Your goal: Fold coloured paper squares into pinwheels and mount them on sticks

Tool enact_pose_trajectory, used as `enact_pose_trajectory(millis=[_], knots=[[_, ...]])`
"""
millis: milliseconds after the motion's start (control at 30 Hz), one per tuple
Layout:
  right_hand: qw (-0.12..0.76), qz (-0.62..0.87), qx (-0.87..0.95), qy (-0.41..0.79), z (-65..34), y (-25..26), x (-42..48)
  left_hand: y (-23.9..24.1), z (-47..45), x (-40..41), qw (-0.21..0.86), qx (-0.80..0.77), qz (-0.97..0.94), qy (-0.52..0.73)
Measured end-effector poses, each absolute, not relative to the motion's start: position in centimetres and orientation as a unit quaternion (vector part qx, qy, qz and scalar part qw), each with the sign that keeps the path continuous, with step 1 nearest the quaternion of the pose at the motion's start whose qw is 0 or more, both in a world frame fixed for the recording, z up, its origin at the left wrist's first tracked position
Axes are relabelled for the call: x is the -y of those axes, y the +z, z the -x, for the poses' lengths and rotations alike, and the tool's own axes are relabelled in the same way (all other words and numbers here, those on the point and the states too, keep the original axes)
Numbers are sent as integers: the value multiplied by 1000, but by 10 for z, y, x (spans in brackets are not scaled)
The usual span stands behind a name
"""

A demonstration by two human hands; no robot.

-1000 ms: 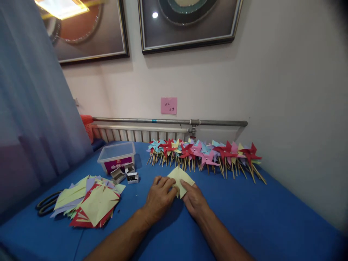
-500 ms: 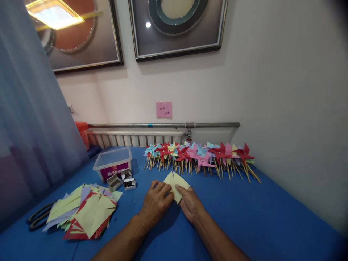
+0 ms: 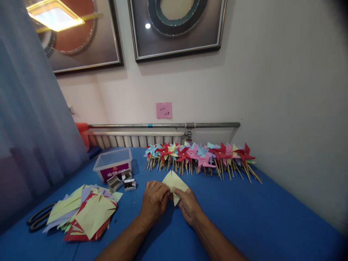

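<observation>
Both hands hold one pale yellow paper square (image 3: 174,180) with slits cut in from its corners, above the blue table. My left hand (image 3: 154,197) is closed at the paper's left edge, its fingers curled and pinching there; the fingertips are partly hidden. My right hand (image 3: 189,204) grips the lower right part, thumb on top and fingers beneath. Part of the sheet's lower edge looks bent near the right thumb. To the left lies a pile of slit paper squares (image 3: 95,214) in yellow, red, lilac and green.
Black scissor handles (image 3: 40,217) poke out from under the paper pile. Behind it stand a clear plastic tub (image 3: 112,159) and small open boxes (image 3: 129,184), one holding dark bits. Many paper pinwheels on sticks (image 3: 203,159) lie along the back of the blue table (image 3: 244,217).
My left fingers have curled in tighter at the paper's left edge. The paper has shifted slightly left, and its lower part is now bent near my right thumb.
</observation>
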State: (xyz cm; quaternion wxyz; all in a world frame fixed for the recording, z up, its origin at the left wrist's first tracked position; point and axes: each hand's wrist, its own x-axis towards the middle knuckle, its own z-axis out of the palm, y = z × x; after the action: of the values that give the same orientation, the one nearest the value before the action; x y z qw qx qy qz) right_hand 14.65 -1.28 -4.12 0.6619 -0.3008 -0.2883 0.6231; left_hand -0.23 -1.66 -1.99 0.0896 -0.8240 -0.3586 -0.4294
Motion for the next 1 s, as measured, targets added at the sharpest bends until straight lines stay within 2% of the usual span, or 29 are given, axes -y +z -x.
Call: enact_pose_trajectory(millis=[600,1000], knots=[[642,295,285,648,-142,-33,20,-20,0,16,9,469,752,-463],[648,319,321,613,-139,-42,14,-15,-2,16,-64,519,748,-408]])
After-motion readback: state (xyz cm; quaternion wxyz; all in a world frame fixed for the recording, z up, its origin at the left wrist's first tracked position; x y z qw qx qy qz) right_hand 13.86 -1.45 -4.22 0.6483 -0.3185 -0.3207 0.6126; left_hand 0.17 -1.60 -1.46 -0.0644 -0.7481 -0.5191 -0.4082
